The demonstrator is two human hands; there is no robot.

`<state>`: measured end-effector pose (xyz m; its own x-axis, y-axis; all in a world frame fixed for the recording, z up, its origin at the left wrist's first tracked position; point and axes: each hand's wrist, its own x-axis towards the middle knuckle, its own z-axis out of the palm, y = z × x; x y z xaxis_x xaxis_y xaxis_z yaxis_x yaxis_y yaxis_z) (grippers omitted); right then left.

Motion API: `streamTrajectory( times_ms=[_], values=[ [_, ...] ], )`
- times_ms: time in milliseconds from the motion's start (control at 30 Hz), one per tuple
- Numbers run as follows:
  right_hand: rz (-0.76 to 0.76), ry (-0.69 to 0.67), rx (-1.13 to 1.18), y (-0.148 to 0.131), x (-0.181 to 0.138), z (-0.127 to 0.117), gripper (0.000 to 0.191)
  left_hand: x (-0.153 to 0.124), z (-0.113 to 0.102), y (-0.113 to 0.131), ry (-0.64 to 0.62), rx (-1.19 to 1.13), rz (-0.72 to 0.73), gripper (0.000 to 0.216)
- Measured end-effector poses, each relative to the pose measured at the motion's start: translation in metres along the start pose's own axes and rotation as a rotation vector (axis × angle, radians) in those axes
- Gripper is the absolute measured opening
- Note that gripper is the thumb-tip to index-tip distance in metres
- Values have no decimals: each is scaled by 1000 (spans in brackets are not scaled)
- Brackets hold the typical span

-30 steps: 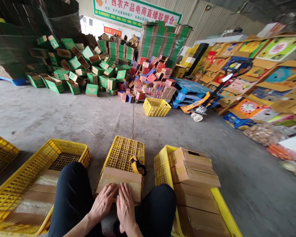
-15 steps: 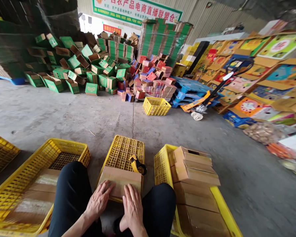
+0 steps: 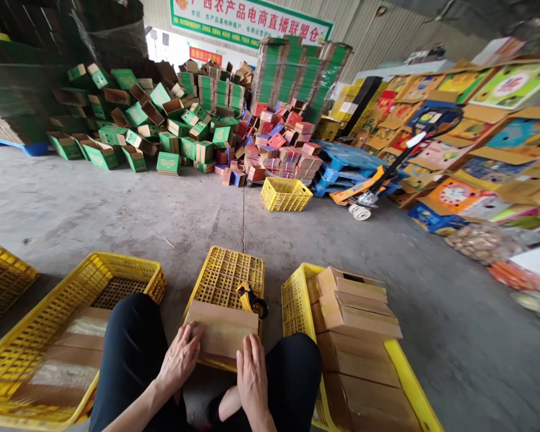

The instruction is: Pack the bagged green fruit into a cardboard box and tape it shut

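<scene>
Between knees, yellow crate, gridded face up; carton lying flat across its near end. Apart from each other: left hand at carton's near left corner, right hand at near right, fingers slightly bent, resting along edge, nothing clamped. Best done, likely, with equal light pressure from both sides, so carton stays square and edge isn't crushed. Tape dispenser just beside carton's far right corner.
</scene>
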<state>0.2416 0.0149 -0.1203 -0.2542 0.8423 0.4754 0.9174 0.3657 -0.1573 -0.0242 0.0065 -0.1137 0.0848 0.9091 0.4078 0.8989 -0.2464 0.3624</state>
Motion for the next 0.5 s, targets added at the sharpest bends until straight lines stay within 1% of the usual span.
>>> streamTrajectory(
  times_ms=[100, 200, 333, 500],
  values=[
    [-31, -62, 29, -10, 7, 3, 50, 12, 9, 14, -48, -20, 70, 50],
    [-77, -93, 65, -21, 19, 6, 48, 22, 15, 21, -83, -20, 132, 50],
    [-137, -72, 141, -37, 40, 15, 51, 28, 17, 21, -124, -13, 170, 57],
    [-118, -52, 187, -48, 53, 25, 51, 26, 18, 20, -137, 50, 181, 59]
  ],
)
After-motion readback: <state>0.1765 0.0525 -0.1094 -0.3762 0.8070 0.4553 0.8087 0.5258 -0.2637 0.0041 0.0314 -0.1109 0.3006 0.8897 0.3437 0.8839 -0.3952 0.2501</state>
